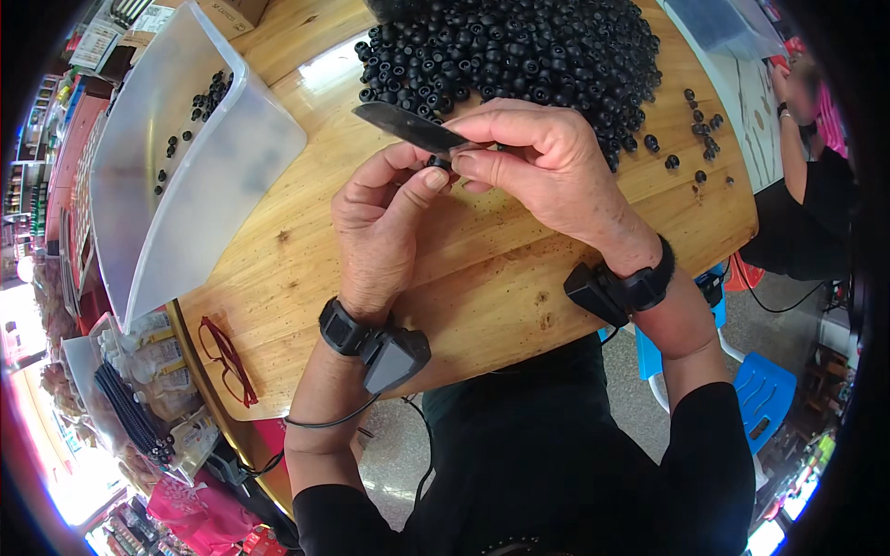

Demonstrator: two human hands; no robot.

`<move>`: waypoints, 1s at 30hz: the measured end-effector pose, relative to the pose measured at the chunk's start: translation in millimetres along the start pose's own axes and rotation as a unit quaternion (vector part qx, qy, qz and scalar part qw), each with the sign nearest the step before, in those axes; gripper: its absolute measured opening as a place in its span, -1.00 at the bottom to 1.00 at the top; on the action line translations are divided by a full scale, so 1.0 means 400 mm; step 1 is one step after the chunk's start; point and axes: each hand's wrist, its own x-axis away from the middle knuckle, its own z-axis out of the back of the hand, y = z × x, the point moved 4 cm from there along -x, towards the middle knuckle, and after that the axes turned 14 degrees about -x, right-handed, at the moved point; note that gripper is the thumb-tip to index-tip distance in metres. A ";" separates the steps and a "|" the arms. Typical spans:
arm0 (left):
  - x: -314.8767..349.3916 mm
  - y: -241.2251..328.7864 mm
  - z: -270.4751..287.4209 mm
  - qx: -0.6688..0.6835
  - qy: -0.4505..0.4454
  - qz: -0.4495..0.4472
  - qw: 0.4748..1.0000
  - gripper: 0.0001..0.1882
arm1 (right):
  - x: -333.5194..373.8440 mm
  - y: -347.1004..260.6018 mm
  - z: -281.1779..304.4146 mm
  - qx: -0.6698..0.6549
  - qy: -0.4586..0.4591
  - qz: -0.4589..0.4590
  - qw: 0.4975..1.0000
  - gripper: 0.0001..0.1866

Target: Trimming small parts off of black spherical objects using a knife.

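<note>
In front of me, over the wooden table (482, 306), both hands meet close together. My right hand (556, 171) is closed around a knife with a dark blade (406, 127), its tip pointing to the upper left. Pinched between thumb and fingers of my left hand (382, 208) is a small round black bead-like piece (438, 163), mostly covered by the fingers. The blade's base sits right beside this piece; whether it touches cannot be made out. Just beyond my hands lies a big heap of similar black pieces (528, 56).
A translucent plastic bin (199, 232) with some black pieces in it stands at the left. Red-framed glasses (227, 360) lie near the table's left edge. Loose pieces (672, 161) are scattered at right. Another person's arm (793, 148) shows far right, above a blue stool (765, 398).
</note>
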 end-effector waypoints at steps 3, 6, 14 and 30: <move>-0.002 0.006 -0.009 -0.015 -0.030 0.005 0.999 -0.74 | -0.002 0.003 0.007 -0.012 0.036 -0.006 0.999 -0.85; 0.000 0.002 -0.010 -0.009 -0.026 0.018 0.999 -0.73 | -0.003 0.006 0.015 -0.029 0.041 -0.023 0.998 -0.85; -0.011 0.009 -0.004 0.101 -0.073 0.004 0.992 -0.76 | -0.001 0.010 0.018 -0.167 0.049 -0.056 0.983 -0.80; -0.010 0.021 -0.009 0.072 -0.075 -0.013 0.994 -0.76 | -0.001 0.001 0.023 -0.150 0.025 -0.087 0.985 -0.78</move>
